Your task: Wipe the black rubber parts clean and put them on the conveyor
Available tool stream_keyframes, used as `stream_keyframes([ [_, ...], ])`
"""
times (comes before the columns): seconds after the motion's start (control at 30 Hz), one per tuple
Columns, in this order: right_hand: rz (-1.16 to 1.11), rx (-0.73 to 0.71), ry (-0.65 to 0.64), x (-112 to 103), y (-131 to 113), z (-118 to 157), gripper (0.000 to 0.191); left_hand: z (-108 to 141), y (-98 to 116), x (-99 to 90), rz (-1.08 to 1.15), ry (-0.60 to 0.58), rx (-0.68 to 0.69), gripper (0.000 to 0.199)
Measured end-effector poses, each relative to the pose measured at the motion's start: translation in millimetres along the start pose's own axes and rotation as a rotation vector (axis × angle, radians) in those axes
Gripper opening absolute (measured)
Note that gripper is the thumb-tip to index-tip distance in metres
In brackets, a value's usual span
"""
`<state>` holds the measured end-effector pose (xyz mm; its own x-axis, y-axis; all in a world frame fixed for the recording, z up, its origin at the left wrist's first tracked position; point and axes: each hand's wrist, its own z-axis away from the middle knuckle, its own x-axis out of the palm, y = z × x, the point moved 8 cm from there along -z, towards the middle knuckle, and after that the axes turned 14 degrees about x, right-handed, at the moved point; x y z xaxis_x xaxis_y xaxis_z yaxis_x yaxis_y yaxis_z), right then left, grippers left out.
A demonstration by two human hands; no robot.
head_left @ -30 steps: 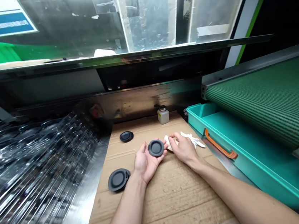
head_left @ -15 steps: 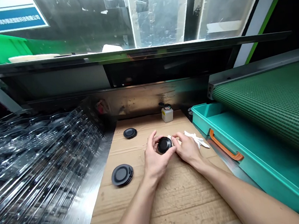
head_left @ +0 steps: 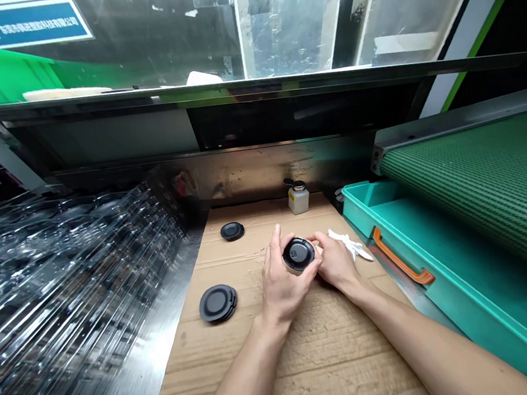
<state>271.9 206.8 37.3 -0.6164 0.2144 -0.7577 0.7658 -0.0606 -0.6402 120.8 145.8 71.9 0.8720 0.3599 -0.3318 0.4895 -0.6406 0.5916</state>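
A round black part [head_left: 298,254] is gripped between the thumb and fingers of my left hand [head_left: 280,281], its face with small raised details turned up toward the camera. My right hand [head_left: 336,262] is at its right edge, fingers curled; its fingertips are partly hidden behind the part, so whether they grip it is unclear. On the cardboard [head_left: 329,355] to the left lie a larger stack of black discs [head_left: 217,303] and a smaller black disc stack [head_left: 232,231]. A white cloth [head_left: 350,243] lies just beyond my right hand.
A white bottle [head_left: 298,198] with its lid flipped open stands at the back of the cardboard. Clear plastic trays [head_left: 62,271] are stacked at left. At right are a teal bin [head_left: 475,300] with an orange handle [head_left: 402,264] and a green conveyor belt [head_left: 490,178].
The black part has been turned, so a detailed face now shows instead of a smooth, shiny one. Both hands have shifted slightly right in view, along with the whole scene.
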Motion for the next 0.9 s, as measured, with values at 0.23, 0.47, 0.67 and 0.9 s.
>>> stream_keyframes([
  [0.23, 0.004, -0.011, 0.033, 2.7, 2.1, -1.9, 0.027, 1.9, -9.1, -1.3, 0.082, 0.02, -0.095, 0.094],
  [0.47, 0.006, -0.009, 0.02, 2.0, 2.5, -1.4, 0.028, 3.2, -11.3, -1.5, 0.264, 0.07, -0.181, 0.089],
  [0.67, -0.379, 0.004, -0.039, 6.8, 4.4, -4.1, 0.034, 4.4, -17.5, -3.5, 0.237, 0.078, -0.193, 0.085],
  [0.9, -0.962, 0.11, -0.419, 30.3, -6.9, 4.0, 0.04, 4.9, -21.5, 0.7, 0.326, 0.104, -0.246, 0.088],
])
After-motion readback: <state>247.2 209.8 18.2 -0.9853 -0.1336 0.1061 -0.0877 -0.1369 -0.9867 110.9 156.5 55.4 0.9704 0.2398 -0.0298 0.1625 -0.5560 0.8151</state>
